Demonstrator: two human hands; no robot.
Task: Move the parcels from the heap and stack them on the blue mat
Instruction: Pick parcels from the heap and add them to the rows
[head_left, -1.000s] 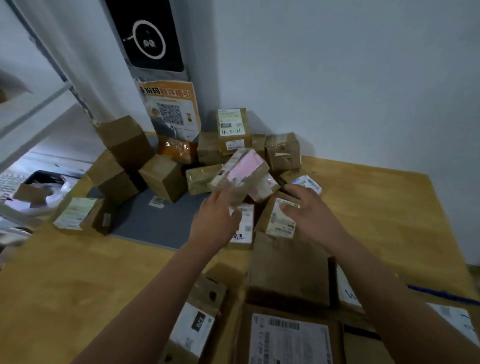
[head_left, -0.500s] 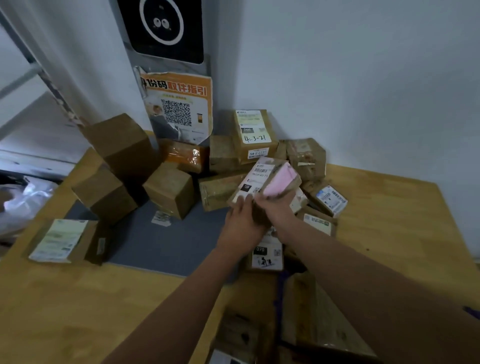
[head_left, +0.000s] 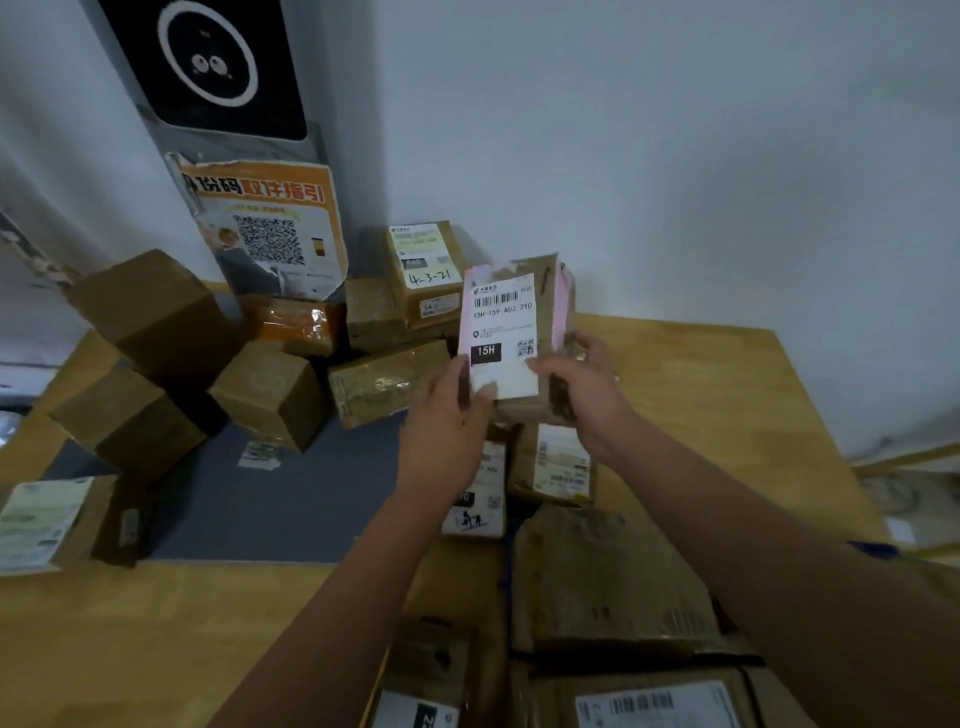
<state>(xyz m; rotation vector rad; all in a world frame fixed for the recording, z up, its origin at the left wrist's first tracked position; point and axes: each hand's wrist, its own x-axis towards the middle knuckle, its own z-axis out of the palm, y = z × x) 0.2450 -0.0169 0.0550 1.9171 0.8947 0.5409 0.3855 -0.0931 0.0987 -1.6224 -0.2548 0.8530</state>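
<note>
Left hand (head_left: 447, 431) and right hand (head_left: 584, 387) grip upright parcel (head_left: 514, 332) between them.

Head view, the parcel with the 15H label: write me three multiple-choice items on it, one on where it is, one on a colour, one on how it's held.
1. Where is the 15H parcel?
A. on the floor
B. raised above other parcels
C. inside a drawer

2. What colour is the strip along its right edge?
A. green
B. pink
C. black

3. What holds it?
A. one hand alone
B. nothing
C. both hands

Key:
1 B: it is lifted over the labelled parcels on the table.
2 B: the strip shows pink.
3 C: the left hand grips its left side and the right hand grips its right.
</note>
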